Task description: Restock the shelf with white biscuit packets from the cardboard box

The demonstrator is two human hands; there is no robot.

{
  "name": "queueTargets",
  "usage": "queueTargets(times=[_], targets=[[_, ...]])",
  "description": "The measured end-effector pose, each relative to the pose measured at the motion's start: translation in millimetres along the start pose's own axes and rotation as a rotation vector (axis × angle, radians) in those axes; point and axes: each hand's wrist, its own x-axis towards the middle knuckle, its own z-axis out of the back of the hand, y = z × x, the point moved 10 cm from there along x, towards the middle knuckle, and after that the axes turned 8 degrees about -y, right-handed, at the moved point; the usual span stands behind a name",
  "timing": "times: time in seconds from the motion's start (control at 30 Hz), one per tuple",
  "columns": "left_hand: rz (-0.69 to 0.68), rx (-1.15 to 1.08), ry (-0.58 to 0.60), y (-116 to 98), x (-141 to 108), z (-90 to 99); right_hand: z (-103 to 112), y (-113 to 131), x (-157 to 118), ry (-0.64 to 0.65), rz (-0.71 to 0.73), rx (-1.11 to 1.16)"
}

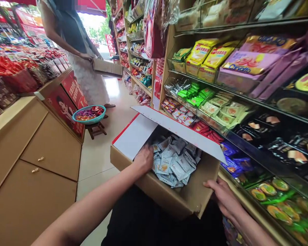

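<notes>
The step in hand seems to be a reach into the open cardboard carton (161, 196), with one hand steadying it and the other working inside. The small wrapped snack packets (179, 167) lie in a loose heap within this carton, more toward its far side, and a bare part of the bottom can be seen near the right hand (222, 194). This hand is closed on the right wall: the thumb lies over the edge, and the other fingers are on the outer side, partly hidden. The left hand (144, 158) is at the left end of the heap, beside the white side flap (136, 135). Its fingers are bent and point down, but their tips are hidden, so I cannot tell how far they are open, or whether they have hold of a packet. The long flap (179, 128) leans over the far part of the carton, just beside the display shelves (195, 106). In my judgement, the next move calls for a firm right hand, because the carton is tilted, and for a left hand which stays low and does not catch on the flaps or push packets over the wall.
</notes>
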Motion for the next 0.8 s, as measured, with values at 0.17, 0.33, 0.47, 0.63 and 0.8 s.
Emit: queueTargets(times=[0.17, 0.33, 0.47, 0.63, 0.8], targets=[[-0.067, 0.022, 0.003, -8.6, -30.1, 13.0, 30.2, -33.6, -53.3, 0.054, -0.222, 0.058], [-0.101, 0.141, -0.174, 10.4, -26.8, 68.3, 66.3, -45.8, -80.2, -0.069, -0.183, 0.034], [0.167, 0.082, -0.218, 74.4, 1.9, 86.6, 88.8, -41.7, -89.7, -0.113, -0.117, 0.038], [0.165, -0.431, 0.278, 70.4, 8.9, 16.3, 108.7, -33.0, -99.0, -0.189, -0.043, 0.078], [0.127, -0.593, 0.285, 43.8, -2.7, 10.5, 130.0, -18.1, -102.4, -0.195, 0.03, 0.011]])
